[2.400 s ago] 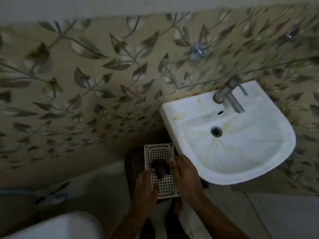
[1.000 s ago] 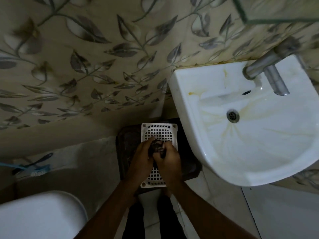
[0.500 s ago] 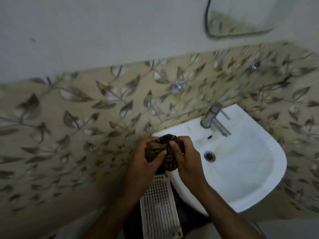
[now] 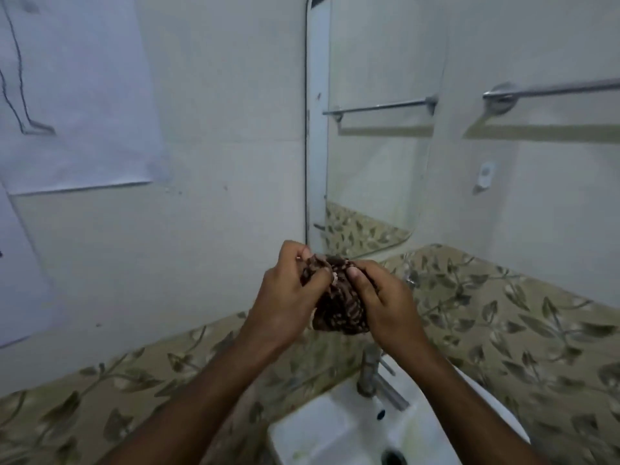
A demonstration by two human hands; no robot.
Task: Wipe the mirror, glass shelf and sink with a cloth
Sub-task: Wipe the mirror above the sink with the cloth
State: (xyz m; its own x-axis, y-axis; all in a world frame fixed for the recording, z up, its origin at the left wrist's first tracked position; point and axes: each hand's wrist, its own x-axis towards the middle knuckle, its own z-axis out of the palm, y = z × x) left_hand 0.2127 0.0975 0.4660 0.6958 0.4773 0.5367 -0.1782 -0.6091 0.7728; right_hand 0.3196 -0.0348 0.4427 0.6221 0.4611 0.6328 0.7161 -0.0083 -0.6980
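Both hands have risen from over the sink's rim, where they were 0.5 s ago, to chest height in front of the mirror's lower edge, and the white grid tray seen below them then is out of view now. The left hand (image 4: 285,297) and the right hand (image 4: 385,303) face each other with the cloth (image 4: 339,303) bunched between them; fingers and thumbs of both curl round it, clamping it from 9 and 3 o'clock. It is a dark brown, crumpled rag with pale flecks, soft and wadded into a rough ball, hanging in the air above the tap (image 4: 372,374).

At 12 o'clock from the cloth the mirror (image 4: 372,129) stands tall with rounded corners and a thin dark edge; it reflects a chrome towel bar and leaf tiles. Another chrome towel bar (image 4: 553,90) runs along the wall at 2 o'clock. The tap is dull grey metal, a plain upright post with a slanted spout. At 6 o'clock lies the sink (image 4: 318,437), white glazed ceramic with faint yellowish marks and a round drain at the bottom edge of view.

The wall (image 4: 218,129) is pale and smooth above; below runs a band of beige tiles (image 4: 503,313) printed with grey-brown leaves and vines. At 10 o'clock a sheet of white paper (image 4: 77,95) with a thin drawn line is fixed to the wall.
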